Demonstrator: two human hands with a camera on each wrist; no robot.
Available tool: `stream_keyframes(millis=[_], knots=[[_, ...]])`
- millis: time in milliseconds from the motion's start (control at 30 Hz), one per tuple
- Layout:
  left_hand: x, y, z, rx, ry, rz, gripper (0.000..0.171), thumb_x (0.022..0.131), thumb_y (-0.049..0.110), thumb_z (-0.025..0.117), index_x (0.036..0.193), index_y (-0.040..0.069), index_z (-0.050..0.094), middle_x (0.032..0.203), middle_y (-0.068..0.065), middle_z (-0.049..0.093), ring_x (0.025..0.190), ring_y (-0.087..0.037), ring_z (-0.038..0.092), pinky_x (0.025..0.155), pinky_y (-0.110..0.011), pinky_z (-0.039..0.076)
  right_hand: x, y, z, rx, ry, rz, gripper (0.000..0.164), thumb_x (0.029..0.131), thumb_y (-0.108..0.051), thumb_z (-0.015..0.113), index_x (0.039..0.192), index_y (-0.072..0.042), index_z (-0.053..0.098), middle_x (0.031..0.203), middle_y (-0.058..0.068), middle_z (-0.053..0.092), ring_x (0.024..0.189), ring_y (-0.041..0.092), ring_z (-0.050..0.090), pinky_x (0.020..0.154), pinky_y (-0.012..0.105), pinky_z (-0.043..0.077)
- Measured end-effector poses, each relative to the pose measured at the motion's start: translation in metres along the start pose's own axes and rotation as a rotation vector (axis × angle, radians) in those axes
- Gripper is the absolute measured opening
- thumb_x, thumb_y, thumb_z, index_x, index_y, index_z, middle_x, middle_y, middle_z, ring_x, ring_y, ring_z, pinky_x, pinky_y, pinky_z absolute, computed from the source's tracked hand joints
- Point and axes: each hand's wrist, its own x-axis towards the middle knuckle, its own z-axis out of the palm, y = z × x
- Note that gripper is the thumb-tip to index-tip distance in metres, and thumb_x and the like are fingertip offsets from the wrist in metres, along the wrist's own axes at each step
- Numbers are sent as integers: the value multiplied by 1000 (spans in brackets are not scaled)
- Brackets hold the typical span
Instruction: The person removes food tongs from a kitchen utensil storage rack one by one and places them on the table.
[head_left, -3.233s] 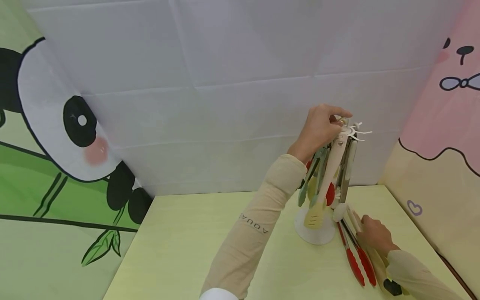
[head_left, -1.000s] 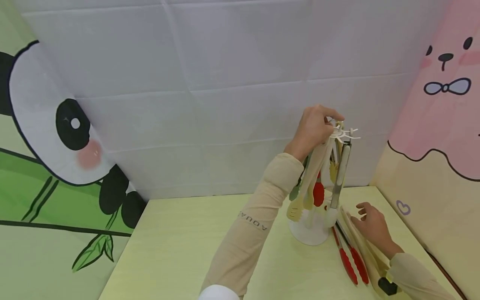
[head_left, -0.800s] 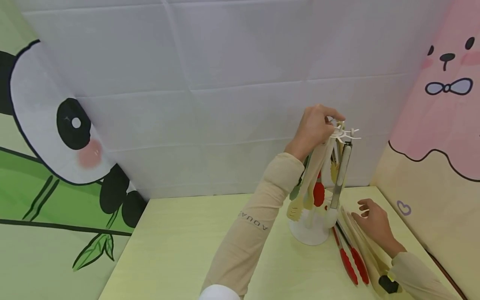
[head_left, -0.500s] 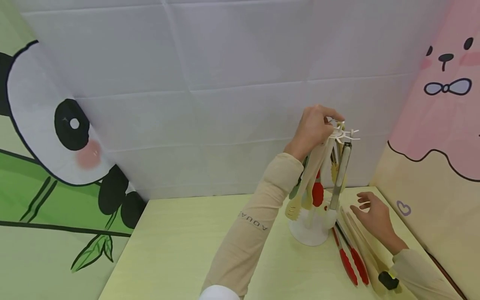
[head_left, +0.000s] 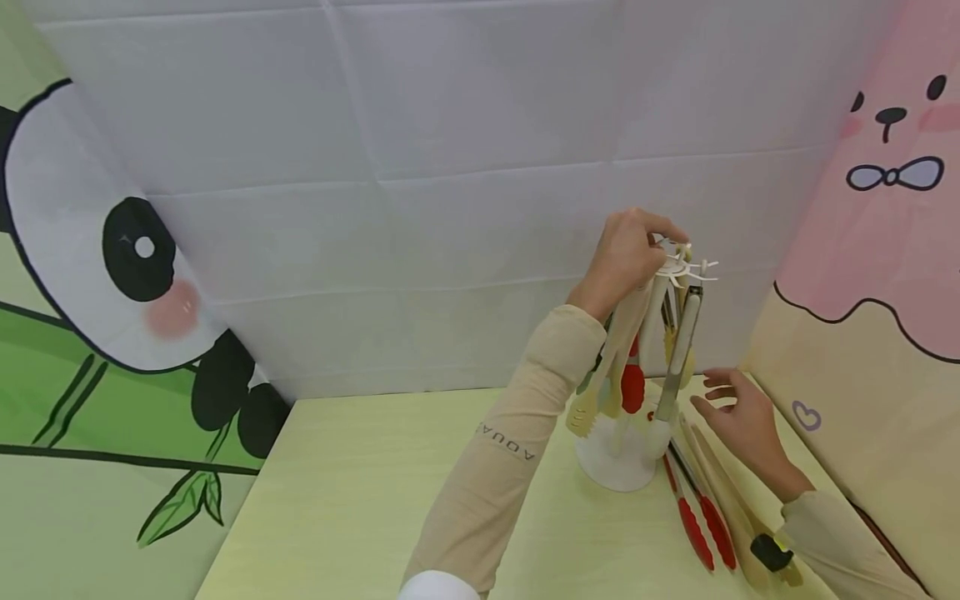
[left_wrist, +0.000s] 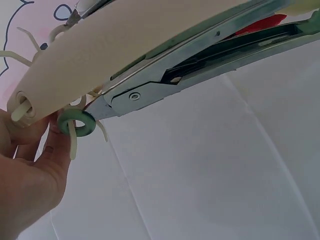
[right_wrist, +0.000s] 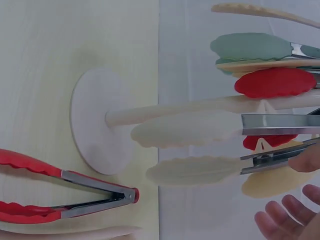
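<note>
A white utensil stand has a round base and a hooked hub on top. My left hand holds the stand by its top, thumb and forefinger at the hub. In the left wrist view, a green tongs' ring hangs on a hook beside that hand. Steel tongs with white tips hang facing my right hand. This hand is raised beside them, fingers loosely bent and holding nothing; the right wrist view shows only its fingertips. Whether it touches the tongs, I cannot tell.
Red-tipped tongs lie on the pale yellow table, right of the stand. Long beige utensils and a black-ended piece lie beside them. A white sheet hangs behind, and printed walls flank both sides.
My right hand has risen from the utensils on the table toward the hanging tongs. The hung utensils have turned round the stand, the slotted cream one shifting left. My left hand keeps its hold.
</note>
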Motion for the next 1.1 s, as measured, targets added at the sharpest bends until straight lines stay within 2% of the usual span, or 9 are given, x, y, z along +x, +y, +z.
stream_keyframes(millis=[100,400,567,700,1000,1100], knots=[[1,0,1,20,5,6,48,78,-13,50,94,23,78,106,9,66,51,-8,37,41,-19,27,2,-4,0,35,0,-15,36,83,-8,70,115,1,57,107,14,62,85,11,57,65,7,43],[2,1,1,15,16,12,47,78,-12,50,93,22,78,103,10,67,69,-7,50,42,-19,29,8,-14,0,122,-25,-53,53,81,-4,71,128,3,48,114,18,57,91,6,53,70,11,45],[1,2,1,22,18,6,43,81,-11,52,94,21,78,103,9,67,72,-6,52,42,-19,29,9,-19,1,122,-47,-65,57,81,-8,73,131,2,45,119,18,54,97,19,52,72,14,44],[-2,5,3,38,38,1,41,82,-10,54,92,21,78,99,10,68,73,-5,53,43,-18,31,7,-22,0,110,-63,-56,60,82,-14,74,131,2,44,120,18,53,98,28,51,72,11,42],[-7,13,8,70,71,17,37,82,-8,56,91,21,78,97,9,69,81,-4,56,48,-17,35,4,-21,-1,92,-37,-32,64,80,-18,77,131,2,44,116,18,52,97,27,50,72,9,40],[-9,16,9,61,69,4,38,82,-9,56,89,21,78,96,9,68,83,-4,56,47,-18,35,3,-22,-1,111,-31,-22,64,79,-18,77,130,3,45,112,18,52,96,28,51,70,8,40]])
